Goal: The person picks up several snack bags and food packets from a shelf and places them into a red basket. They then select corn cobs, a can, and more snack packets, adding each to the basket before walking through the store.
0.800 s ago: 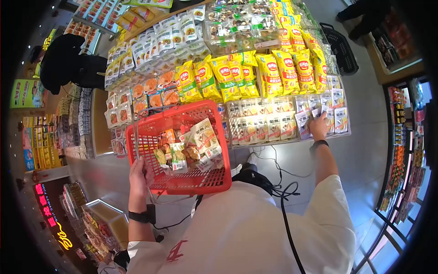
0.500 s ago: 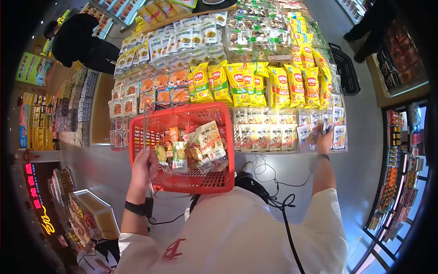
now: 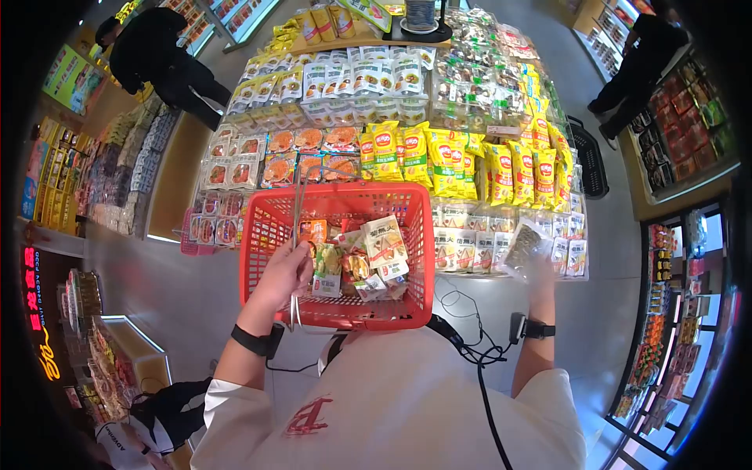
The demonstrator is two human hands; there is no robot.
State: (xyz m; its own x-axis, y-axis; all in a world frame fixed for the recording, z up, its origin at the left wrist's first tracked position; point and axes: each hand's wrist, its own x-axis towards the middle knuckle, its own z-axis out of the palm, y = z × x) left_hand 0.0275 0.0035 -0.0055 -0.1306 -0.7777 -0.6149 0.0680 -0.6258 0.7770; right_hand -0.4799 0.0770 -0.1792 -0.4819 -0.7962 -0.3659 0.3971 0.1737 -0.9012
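My left hand (image 3: 287, 276) is closed around the metal handle (image 3: 298, 211) of a red shopping basket (image 3: 337, 319). Inside the basket lie several snack packets, among them a pale packet (image 3: 384, 241) with dark characters and a green and white packet (image 3: 327, 270). Blurred by motion, my right hand (image 3: 542, 270) holds a snack packet (image 3: 528, 244), which shows a greyish see-through face. That packet is just in front of the lower row of pale snack packets (image 3: 470, 247) on the display. The fingers on it are partly smeared.
Behind the basket, the stepped display carries yellow snack bags (image 3: 450, 164), white pouches (image 3: 368, 78) and orange packets (image 3: 280, 168). A black basket (image 3: 589, 160) stands on the floor at right. One person (image 3: 160, 59) is at upper left, another person (image 3: 638, 63) at upper right. Cables (image 3: 474, 345) hang before me.
My right hand has drawn back from the pale packets at the display's right corner, now with a packet in it. The red basket and my left hand appear farther right in view.
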